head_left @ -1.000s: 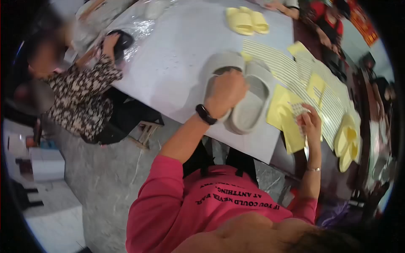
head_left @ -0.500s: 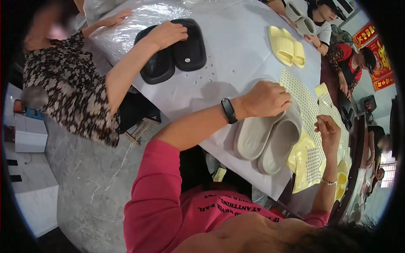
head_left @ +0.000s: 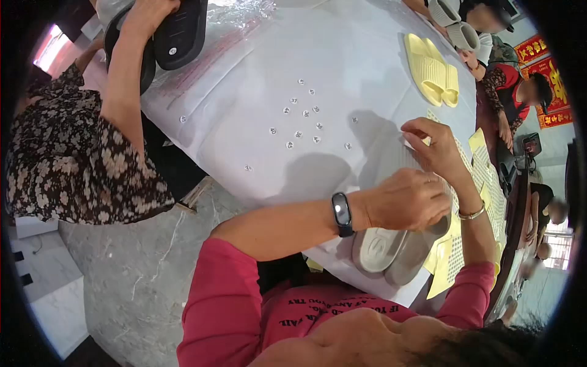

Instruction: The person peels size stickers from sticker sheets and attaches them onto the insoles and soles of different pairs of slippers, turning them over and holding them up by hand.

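Head view: the right grip (head_left: pixel 437 147) of a person in pink (head_left: pixel 220 293) has swung in from over the dotted sheets (head_left: pixel 455 252) toward the far end of the grey slippers (head_left: pixel 374 251), while a co-worker's (head_left: pixel 92 162) black slippers (head_left: pixel 181 37) now appear farther into the upper left of the frame. The grey pair lies right of centre, along the near edge of the white-covered bench (head_left: pixel 232 85). The left grip (head_left: pixel 406 199) is loosely curled over the pair's middle; the right has bent fingers, thumb close to forefinger. Whether either has hold of anything cannot be told. A nudge from the closely placed arms could slide the pair off the edge, and the loose numbered stickers (head_left: pixel 306 114) at centre might cling to a passing sleeve or get mixed up. The left grip blocks much of the pair from sight. Yellow slippers (head_left: pixel 428 70) rest at upper right, near a second grey pair (head_left: pixel 462 37) by another person's hand (head_left: pixel 469 59).
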`<state>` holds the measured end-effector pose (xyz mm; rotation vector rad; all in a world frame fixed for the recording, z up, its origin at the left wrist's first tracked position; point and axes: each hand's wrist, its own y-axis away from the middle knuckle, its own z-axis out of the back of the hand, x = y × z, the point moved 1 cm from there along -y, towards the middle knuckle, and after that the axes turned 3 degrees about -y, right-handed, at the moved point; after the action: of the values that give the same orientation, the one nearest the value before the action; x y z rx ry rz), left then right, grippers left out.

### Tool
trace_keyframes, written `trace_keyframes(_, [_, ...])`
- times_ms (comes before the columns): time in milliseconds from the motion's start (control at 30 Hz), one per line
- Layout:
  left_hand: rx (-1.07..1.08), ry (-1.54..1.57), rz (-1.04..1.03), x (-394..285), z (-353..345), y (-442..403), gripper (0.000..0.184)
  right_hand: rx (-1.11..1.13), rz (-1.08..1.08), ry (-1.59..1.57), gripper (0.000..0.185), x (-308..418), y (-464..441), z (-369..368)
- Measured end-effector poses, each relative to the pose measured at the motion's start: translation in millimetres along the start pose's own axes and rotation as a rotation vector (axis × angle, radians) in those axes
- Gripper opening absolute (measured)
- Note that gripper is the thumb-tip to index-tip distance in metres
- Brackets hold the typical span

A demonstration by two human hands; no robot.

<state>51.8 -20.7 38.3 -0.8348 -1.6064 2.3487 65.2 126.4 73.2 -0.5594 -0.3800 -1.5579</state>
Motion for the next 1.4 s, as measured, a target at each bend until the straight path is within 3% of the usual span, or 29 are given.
trace_keyframes(333, [-0.028, 0.009, -0.032, -6, 2, 2, 0.019, 0.104, 0.071, 0.076, 0.01, 4, -56, -22])
trace_keyframes(533, [-0.046, 0.03, -0.015, -4, 7, 1, 0.019, 0.088, 0.319, 0.171, 0.009, 15, -97, -46])
trace_keyframes(700, [-0.11, 0.041, -0.023, 2, 30, 3, 0.021, 0.033, 0.562, 0.436, 0.012, 41, -141, -85])
trace_keyframes(833, [-0.096, 0.03, -0.018, 5, 24, -3, 0.02, 0.127, 0.67, 0.519, 0.023, 39, -157, -93])
trace_keyframes(933, [-0.101, 0.029, -0.014, 5, 23, -4, 0.02, 0.186, 0.749, 0.672, 0.018, 46, -163, -90])
trace_keyframes(1167, [-0.125, 0.028, -0.001, 4, 25, -6, 0.021, 0.241, 0.819, 0.689, 0.018, 40, -166, -92])
trace_keyframes(1400, [-0.102, 0.026, 0.042, 7, 34, -9, 0.019, 0.079, 0.873, 0.602, 0.024, 49, -156, -74])
